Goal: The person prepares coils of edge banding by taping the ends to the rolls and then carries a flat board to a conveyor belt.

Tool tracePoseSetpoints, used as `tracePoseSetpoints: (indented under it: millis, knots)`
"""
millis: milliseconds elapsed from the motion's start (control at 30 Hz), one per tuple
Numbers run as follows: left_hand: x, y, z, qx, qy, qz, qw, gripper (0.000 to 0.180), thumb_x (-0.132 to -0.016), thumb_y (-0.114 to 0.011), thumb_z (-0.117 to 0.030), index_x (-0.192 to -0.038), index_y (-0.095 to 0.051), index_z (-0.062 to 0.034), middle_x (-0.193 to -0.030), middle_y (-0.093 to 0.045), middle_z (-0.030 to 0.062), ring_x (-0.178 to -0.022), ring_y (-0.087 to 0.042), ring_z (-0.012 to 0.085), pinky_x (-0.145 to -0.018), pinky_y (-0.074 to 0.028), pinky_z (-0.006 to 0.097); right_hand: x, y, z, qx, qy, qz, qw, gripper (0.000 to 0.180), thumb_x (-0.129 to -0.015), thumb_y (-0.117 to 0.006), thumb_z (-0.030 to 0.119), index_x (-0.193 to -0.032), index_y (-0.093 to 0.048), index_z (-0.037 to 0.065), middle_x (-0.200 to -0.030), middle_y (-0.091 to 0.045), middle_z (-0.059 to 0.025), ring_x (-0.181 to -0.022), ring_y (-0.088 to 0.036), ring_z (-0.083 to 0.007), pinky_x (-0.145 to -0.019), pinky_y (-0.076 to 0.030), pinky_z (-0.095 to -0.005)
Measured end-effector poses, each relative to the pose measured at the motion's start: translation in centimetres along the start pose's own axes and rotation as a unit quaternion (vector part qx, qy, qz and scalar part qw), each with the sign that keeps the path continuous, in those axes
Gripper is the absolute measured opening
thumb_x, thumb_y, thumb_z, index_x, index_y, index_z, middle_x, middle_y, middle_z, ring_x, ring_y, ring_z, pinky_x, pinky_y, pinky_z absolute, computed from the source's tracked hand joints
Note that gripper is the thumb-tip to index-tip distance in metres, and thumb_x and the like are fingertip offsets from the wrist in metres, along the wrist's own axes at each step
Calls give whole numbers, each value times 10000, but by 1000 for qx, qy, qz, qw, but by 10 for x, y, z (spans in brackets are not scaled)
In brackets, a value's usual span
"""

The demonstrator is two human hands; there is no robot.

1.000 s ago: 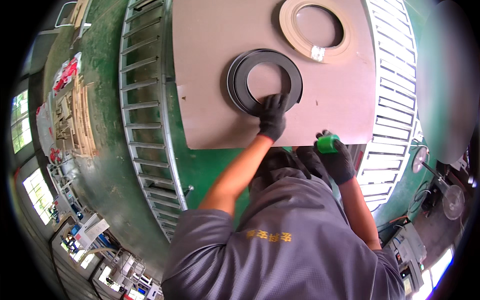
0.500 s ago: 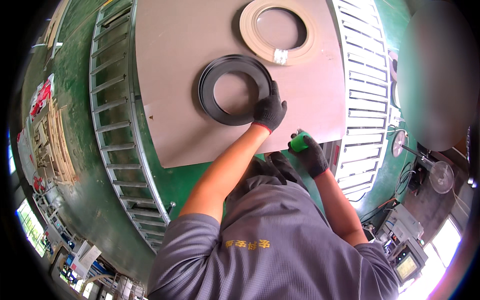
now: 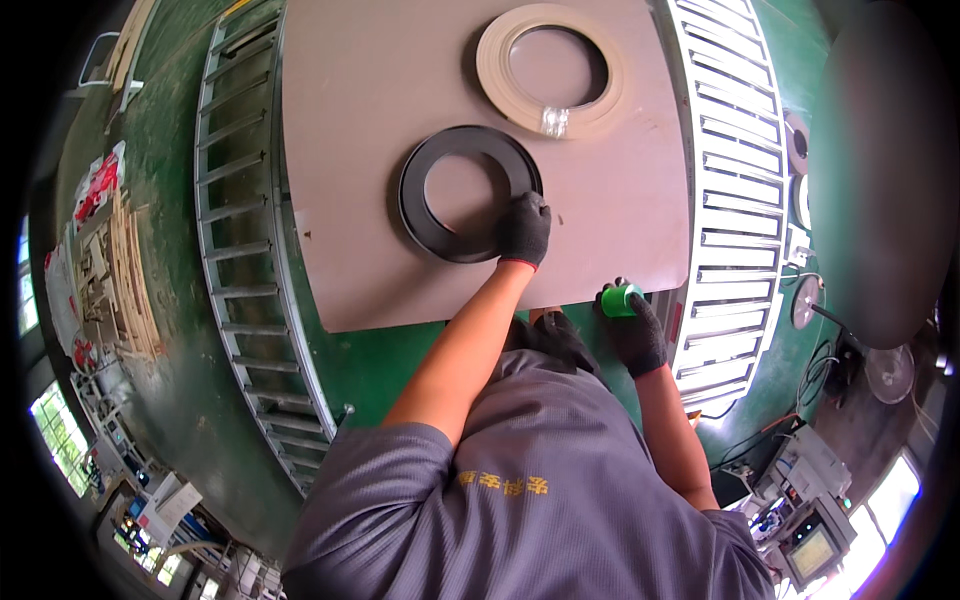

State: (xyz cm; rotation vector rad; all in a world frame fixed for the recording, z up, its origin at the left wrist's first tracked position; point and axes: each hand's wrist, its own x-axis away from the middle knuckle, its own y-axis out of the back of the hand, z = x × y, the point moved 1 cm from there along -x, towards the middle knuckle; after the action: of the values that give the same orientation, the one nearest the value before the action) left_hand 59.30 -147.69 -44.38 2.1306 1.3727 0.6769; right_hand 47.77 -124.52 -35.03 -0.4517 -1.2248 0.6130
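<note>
A black coil of edge banding (image 3: 418, 200) lies flat on the brownish board (image 3: 350, 285). My left hand (image 3: 523, 230), in a dark glove with a red cuff, is closed on the coil's lower right rim; the fingertips are partly hidden. Past the board's near right edge, my right hand (image 3: 635, 335), also gloved, grips a roll of green tape (image 3: 621, 300) with its fingers wrapped round it. Farther away on the board lies a larger beige coil of edge banding (image 3: 500, 80), with clear tape across its near side.
Roller conveyors run along both sides: a left one (image 3: 240, 250) and a right one (image 3: 735, 240). A pedestal fan (image 3: 888, 375) stands at the right, near machines with a screen (image 3: 812, 555). Wooden strips (image 3: 125, 280) are stacked on the far left.
My left hand has curled its fingers at the black coil's rim, where they were stretched out before. My right hand with the green tape has moved slightly right and nearer.
</note>
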Motion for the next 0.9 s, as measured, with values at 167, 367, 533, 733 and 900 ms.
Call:
tracePoseSetpoints:
  millis: [167, 367, 533, 733, 900]
  knots:
    - [36, 9, 26, -15, -25, 9, 1000, 139, -863, -672, -236, -830, -662, -102, -761, -673, 174, -715, -666, 390, -631, -525, 490, -4, -35, 2, 31, -40, 54, 997, 479, -908, -726, 173, -1341, -535, 104, -1217, -624, -122, -1177, -589, -335, -1107, -436, -503]
    - [88, 76, 75, -150, -46, 64, 985, 132, -828, -668, -213, -749, -632, -114, -704, -633, 169, -656, -638, 382, -572, -491, 522, -18, -38, -10, 54, -43, 47, 996, 502, -905, -732, 155, -1351, -516, 74, -1231, -601, -160, -1199, -580, -358, -1101, -455, -486]
    - [69, 145, 98, -174, -206, 14, 963, 69, -784, -691, -120, -747, -633, -129, -954, -665, 99, -907, -638, 345, -780, -491, 534, -24, -32, -17, 60, -61, 27, 996, 531, -889, -735, 123, -1359, -504, 35, -1200, -603, -182, -1190, -589, -362, -1112, -452, -483]
    - [31, 160, 113, -163, -398, 35, 902, 123, -737, -683, -103, -851, -638, -92, -1027, -635, 52, -982, -600, 326, -873, -454, 510, -24, -44, -19, 117, -54, 38, 991, 562, -878, -729, 79, -1382, -487, 20, -1191, -603, -184, -1138, -623, -351, -1073, -493, -466]
    - [38, 111, 110, -197, -289, 75, 934, 159, -728, -677, -106, -883, -640, -111, -1013, -643, 67, -924, -613, 322, -848, -454, 484, -39, -48, -23, 197, -31, 35, 979, 589, -858, -744, 77, -1379, -478, 3, -1185, -613, -165, -1119, -639, -305, -1045, -511, -431]
